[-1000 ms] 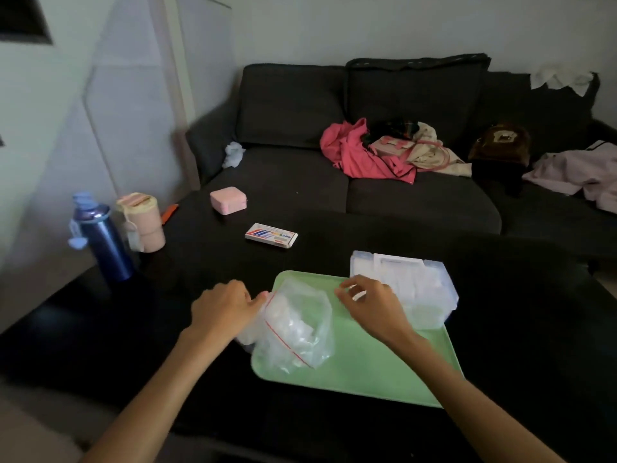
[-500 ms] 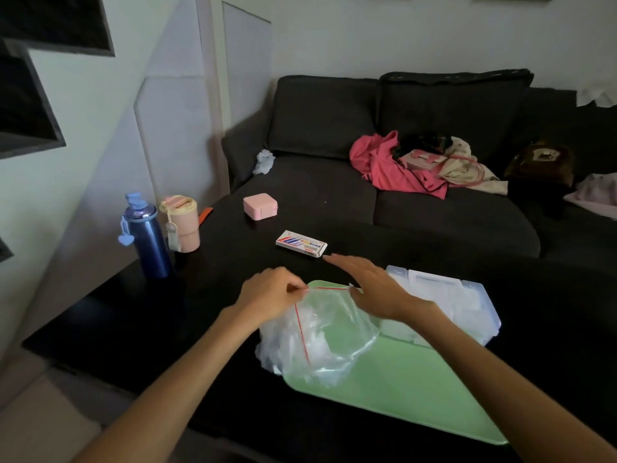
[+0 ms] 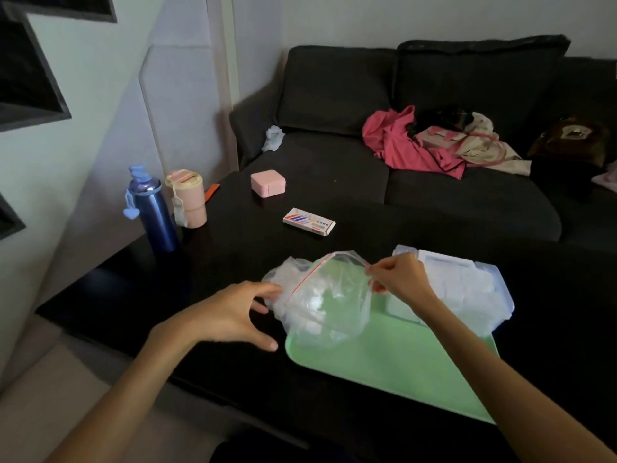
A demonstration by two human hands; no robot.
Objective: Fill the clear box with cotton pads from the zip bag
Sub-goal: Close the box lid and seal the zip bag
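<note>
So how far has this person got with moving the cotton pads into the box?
Early on. Done: nothing visibly moved; the zip bag holds its cotton pads. In hand: the right hand pinches the bag's red-striped edge, the left hand open beside it. Left: the clear box on the green tray looks lidded, so open and fill it.

Open bench (image 3: 334,202) runs btwn the flat printed carton (image 3: 309,221) and the zip bag (image 3: 325,295), w/ more bare top toward the near-left corner, under the left hand (image 3: 230,315). Left edge is crowded: blue bottle (image 3: 153,213) and pink cup (image 3: 187,198) stand tall, just beside each other; small pink box (image 3: 268,183) sits low near the far edge. Right side is blocked by the green tray (image 3: 400,362), w/ the bag's bulk on its left end and the clear box (image 3: 467,292) on its far-right corner.
</note>
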